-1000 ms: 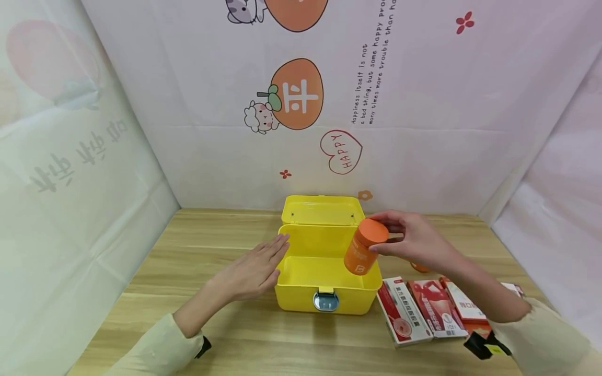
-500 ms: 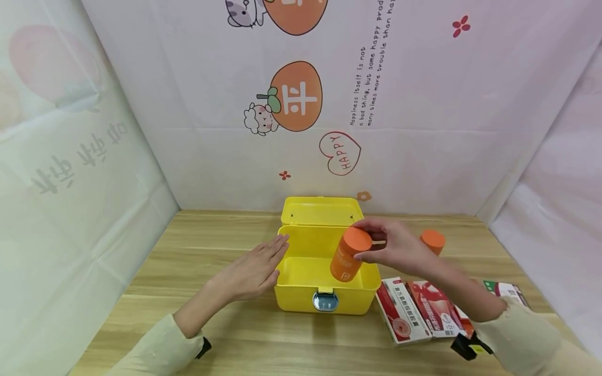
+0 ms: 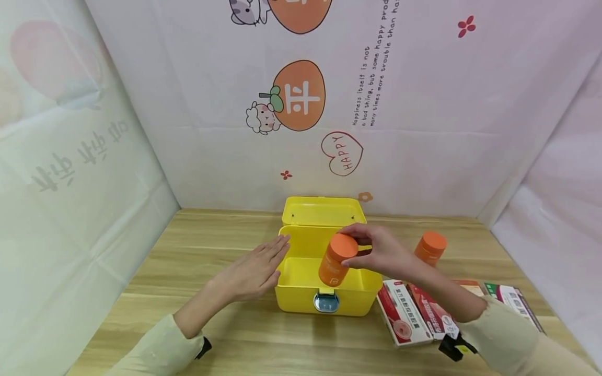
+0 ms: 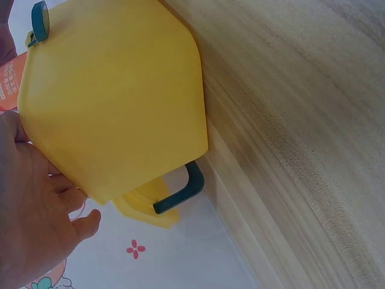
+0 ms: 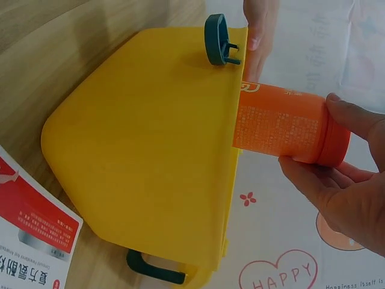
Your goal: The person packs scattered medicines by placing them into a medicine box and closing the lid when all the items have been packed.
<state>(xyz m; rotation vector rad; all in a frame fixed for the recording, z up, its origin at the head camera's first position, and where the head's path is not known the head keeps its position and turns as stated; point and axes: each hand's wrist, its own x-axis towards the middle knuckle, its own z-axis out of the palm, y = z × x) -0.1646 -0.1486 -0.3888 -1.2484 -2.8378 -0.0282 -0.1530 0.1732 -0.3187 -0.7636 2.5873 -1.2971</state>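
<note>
Above the open yellow plastic box [image 3: 298, 300], the right hand [image 3: 383, 253] grips an orange cylindrical bottle [image 3: 333, 269], not yet released; the left hand [image 3: 249, 269], fingers straight, flanks it. A second orange bottle [image 3: 429, 249] and flat printed cartons [image 3: 403, 316] remain outside.

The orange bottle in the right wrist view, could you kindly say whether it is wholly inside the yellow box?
No, much of the orange bottle shows above the yellow box.

An orange bottle [image 3: 333, 266] with a matching lid tilts above a yellow box's opening, gripped near its top by the right hand [image 3: 383, 251]. The yellow box [image 3: 350, 301] stands upright, lid folded back, the left hand [image 3: 250, 272] at its left side.
</note>
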